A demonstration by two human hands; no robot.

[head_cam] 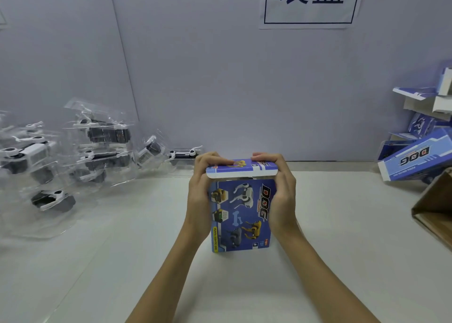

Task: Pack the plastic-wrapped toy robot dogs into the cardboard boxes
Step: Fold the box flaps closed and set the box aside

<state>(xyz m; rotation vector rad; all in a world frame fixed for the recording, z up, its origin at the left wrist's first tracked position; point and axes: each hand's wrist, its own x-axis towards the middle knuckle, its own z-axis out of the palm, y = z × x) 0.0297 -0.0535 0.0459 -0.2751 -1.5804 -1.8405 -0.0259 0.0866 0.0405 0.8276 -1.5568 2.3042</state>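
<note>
From the head camera, a blue printed toy-dog box stood upright on the white table, at its middle, just in front of the person. The left hand clasped the box's left side, its fingers curled over the top flap. The right hand clasped the right side in the same way, fingertips lying on that flap. The flap sat nearly level over the box, with a thin gap showing beneath its front edge. Whether a toy lay inside could not be told.

At the far left of the table, well apart from the box, lay a loose heap of plastic-wrapped toy robot dogs, white and black in clear bags. One more wrapped dog lay against the wall just behind the left hand.

At the right edge, a pile of blue unfilled boxes leaned against the pale wall, and the corner of a brown cardboard carton came into view below them. A white paper sign with dark characters hung on the wall above.
</note>
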